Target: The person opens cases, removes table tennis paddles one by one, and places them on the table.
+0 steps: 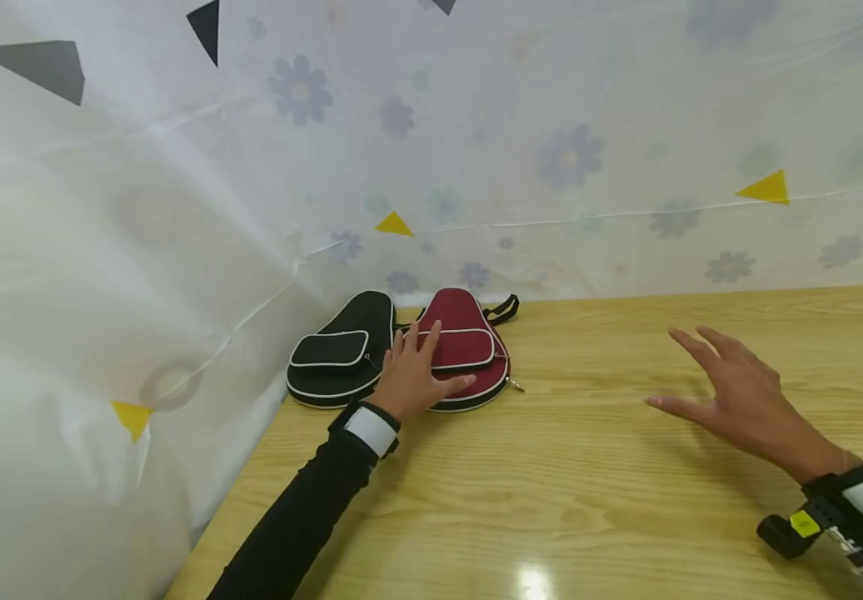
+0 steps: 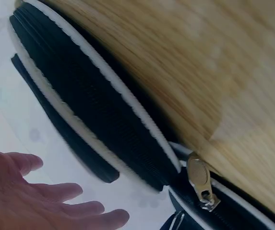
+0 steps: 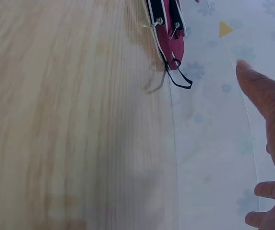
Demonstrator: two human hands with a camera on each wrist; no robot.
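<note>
Two zippered paddle-shaped cases with white piping lie side by side at the back left of the table. The black case [image 1: 334,383] is on the left, and the dark red case [image 1: 457,312] overlaps its right side in the head view. My left hand [image 1: 411,379] is spread over the red case's left part, hiding some of its pocket. In the left wrist view, its fingers [image 2: 65,191] are apart beside the black case [image 2: 94,96], near a metal zipper pull [image 2: 198,172]. My right hand [image 1: 739,400] hovers over the table at the right, fingers spread and holding nothing.
The wooden table [image 1: 589,500] meets a white flowered sheet [image 1: 551,108] along its back and left edges. A black strap loop [image 1: 502,310] sticks out to the right of the red case. Yellow triangles [image 1: 765,188] mark the sheet.
</note>
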